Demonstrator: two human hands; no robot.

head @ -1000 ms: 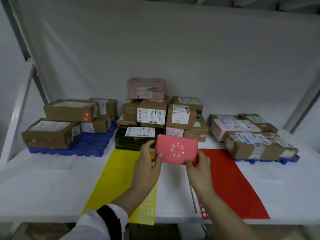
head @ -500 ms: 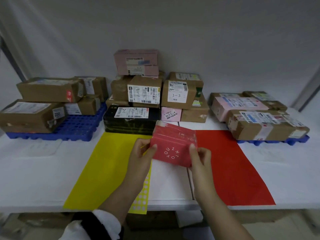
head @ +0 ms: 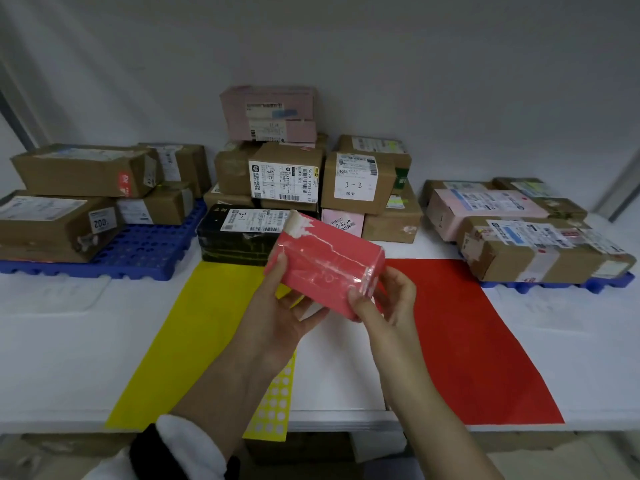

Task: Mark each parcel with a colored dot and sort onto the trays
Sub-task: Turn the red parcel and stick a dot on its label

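head view: the red parcel (head: 325,268) has been rolled over in the hands. a second ago it stood upright with its printed face and ring of white lettering toward the camera; half a second ago it was tipping back; now a glossy taped face lies uppermost, with a torn strip of pale paper along its far left edge, and the lettering can no longer be read. the parcel is held in the air, clear of the table (head: 52,341), over the white gap between the yellow sheet (head: 194,334) and the red sheet (head: 467,341), just in front of the middle pile of parcels (head: 287,181).

the left hand (head: 280,317) cradles the left end, thumb up against the near side and fingers curled beneath. the right hand (head: 388,303) pinches the near right corner, thumb on the front and fingers wrapped behind. both have hold of it, neither loosely.

no coloured dot shows on the faces now visible, so the marking looks not yet done. the turning reads as a search for a label or number to settle the colour; this face offers only torn paper, so another turn may be needed. the dot sticker sheet (head: 273,400) lies at the near edge by the left forearm, and one hand must let go to reach it. the left blue tray (head: 145,251) and right blue tray (head: 554,287) both carry boxes already
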